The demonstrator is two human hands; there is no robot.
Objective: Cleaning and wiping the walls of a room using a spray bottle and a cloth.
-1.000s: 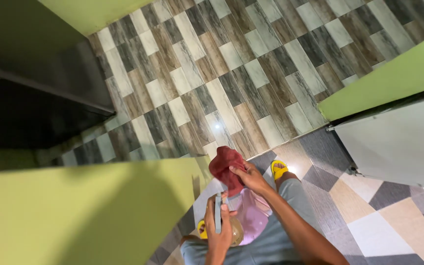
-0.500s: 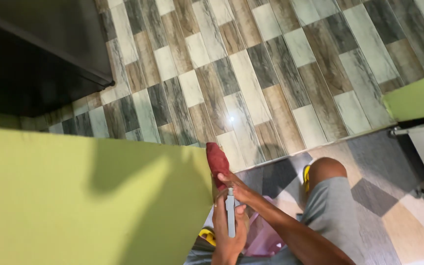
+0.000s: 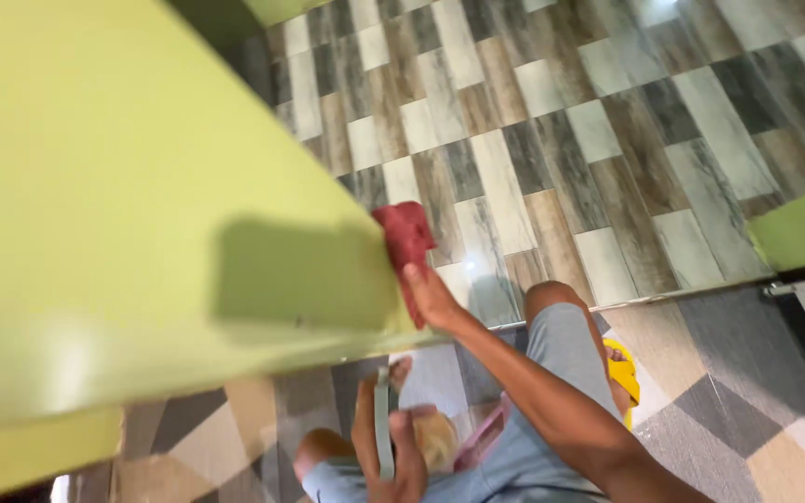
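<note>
Right hand point(image 3: 429, 296) is clamped on a red cloth point(image 3: 404, 235), pressing it against the edge of the lime-green panel point(image 3: 142, 205) that fills the view to the left of that hand. Left hand point(image 3: 386, 455) is low and near the body, closed around a slim grey upright object point(image 3: 383, 436), possibly a bottle or tool; can't tell which. Hands well apart, right above left. Risks, as I judge them: the cloth is bunched at the panel's edge, so it could slide off the corner and drop to the tiled floor point(image 3: 552, 140); the reach is long with one arm, so pressure may be uneven; the floor shows glare spots and may be slick under the yellow slipper point(image 3: 622, 371). No packages, labels or signs readable; a pink item point(image 3: 483, 438) sits just right of the left hand, unclear what.
</note>
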